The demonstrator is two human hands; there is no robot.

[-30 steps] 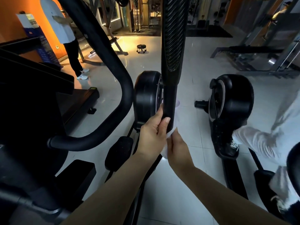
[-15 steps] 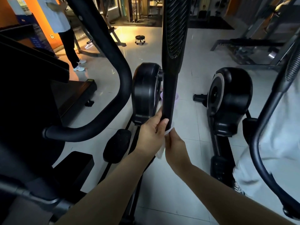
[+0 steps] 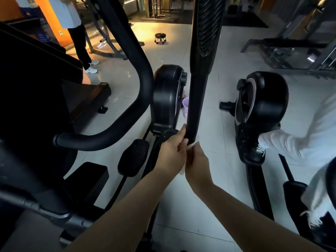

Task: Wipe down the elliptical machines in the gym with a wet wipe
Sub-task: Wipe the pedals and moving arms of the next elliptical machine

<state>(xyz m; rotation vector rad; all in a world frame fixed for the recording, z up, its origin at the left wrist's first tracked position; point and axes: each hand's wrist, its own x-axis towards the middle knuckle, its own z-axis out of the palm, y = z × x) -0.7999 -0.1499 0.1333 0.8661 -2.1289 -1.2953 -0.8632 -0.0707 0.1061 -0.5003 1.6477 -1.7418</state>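
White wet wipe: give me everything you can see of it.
The white wet wipe looks thin, soft and crumpled, and is mostly hidden. It sits at the lower end of the upright black handlebar post, apparently wrapped round it. The left hand and right hand grip it from either side. A small bunched bit shows between the fingertips, and a narrow strip hangs between the hands.

The handle post [image 3: 198, 99] rises at centre, the wet wipe [image 3: 193, 144] at its lower end. Its flywheel housing [image 3: 167, 99] stands just left behind it, a basket [image 3: 185, 104] on the floor [image 3: 218, 88] beside that, and a second elliptical [image 3: 263, 102] well right.
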